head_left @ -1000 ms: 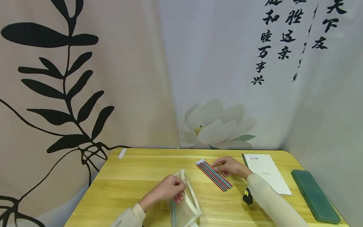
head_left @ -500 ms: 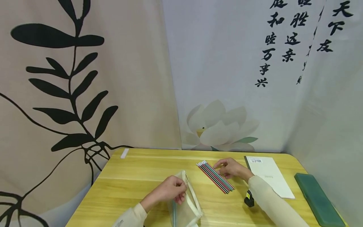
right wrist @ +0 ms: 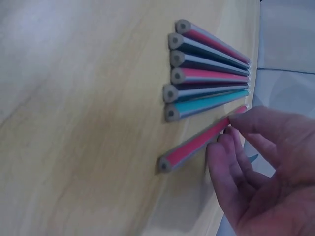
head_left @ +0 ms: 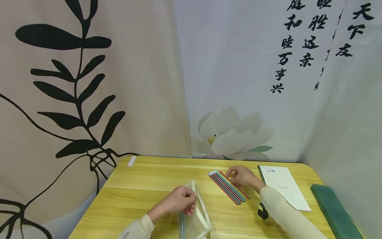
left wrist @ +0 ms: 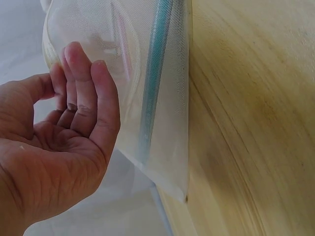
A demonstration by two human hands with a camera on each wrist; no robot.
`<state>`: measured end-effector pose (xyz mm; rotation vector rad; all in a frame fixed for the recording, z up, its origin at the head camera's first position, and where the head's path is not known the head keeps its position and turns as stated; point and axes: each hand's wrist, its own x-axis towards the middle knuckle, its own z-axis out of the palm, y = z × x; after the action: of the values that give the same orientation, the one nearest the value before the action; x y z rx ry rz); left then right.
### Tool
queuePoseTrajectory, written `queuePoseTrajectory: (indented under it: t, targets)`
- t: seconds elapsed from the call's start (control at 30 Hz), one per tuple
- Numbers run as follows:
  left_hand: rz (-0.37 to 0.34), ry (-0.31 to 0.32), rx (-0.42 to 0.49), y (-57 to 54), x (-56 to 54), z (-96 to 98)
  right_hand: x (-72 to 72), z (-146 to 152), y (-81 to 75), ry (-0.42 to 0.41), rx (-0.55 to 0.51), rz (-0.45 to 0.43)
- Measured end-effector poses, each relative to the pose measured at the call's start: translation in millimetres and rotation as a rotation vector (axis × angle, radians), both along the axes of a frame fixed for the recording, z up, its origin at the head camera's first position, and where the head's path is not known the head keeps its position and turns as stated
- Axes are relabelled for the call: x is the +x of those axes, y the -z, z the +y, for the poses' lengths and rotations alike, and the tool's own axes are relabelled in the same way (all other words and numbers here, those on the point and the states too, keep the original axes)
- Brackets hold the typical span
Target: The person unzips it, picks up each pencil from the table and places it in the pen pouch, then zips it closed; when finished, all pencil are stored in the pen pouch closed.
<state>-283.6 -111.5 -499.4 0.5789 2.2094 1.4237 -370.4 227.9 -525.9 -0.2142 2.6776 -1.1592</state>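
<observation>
Right wrist view: one red pencil (right wrist: 197, 143) lies at a slant with a gap between it and the row of six pencils (right wrist: 211, 74); half a second ago, from the head, they all lay side by side. It appears to be singled out now, so it can be handled without dragging the rest. The right hand (right wrist: 273, 177) touches it near its far end with a fingertip, its other fingers bent just beside; I cannot tell whether it is pinched or only pushed.

Left wrist view: the left hand (left wrist: 71, 125) has its fingers bent and seems to pinch the rim of the see-through pouch (left wrist: 172, 113). A lower corner of the pouch is near the edge of the table (left wrist: 246, 103), so there seems little room on that side.

Head view: the pencils lie on the table just beyond the pouch, short of the far edge. Bare wood between them leaves a short path from pencil to pouch. To the right is tighter: a tape measure (head_left: 263, 211) sits just beside the right sleeve (head_left: 290, 212), with a notebook (head_left: 286, 189) behind and a green case (head_left: 337, 210) along the right edge.
</observation>
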Motion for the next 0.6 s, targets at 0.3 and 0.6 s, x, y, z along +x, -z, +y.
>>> queuePoseTrajectory:
  t: [0.3, 0.6]
  targets:
    - [0.006, 0.01, 0.005, -2.9, 1.5, -1.0, -4.8, 0.5, -1.3, 0.044, 0.04, 0.008]
    - [0.005, 0.003, 0.006, -1.4, 2.7, -1.5, -5.0, 4.2, 1.3, 0.016, 0.067, 0.014]
